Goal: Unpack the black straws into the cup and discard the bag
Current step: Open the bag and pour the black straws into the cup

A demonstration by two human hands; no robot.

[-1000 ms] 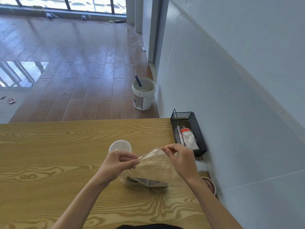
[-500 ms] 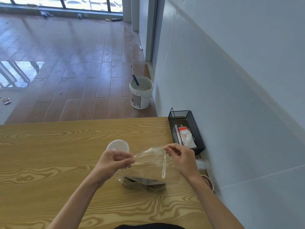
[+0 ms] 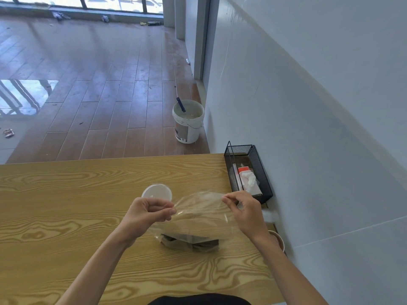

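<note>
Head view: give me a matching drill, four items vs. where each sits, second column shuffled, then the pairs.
Items
1. bag
2. cup
3. bucket
4. mesh tray

Places
A. on the floor beside the wall
B. at the table's far right corner, against the wall
C. pinched at its top between left hand and right hand
D. on the table just beyond the left hand

Pairs: 1-C, 2-D, 3-A, 4-B

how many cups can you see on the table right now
2: a clear cup behind the left hand, and a brown-rimmed cup at the table's right edge, mostly hidden by the right forearm.
</note>
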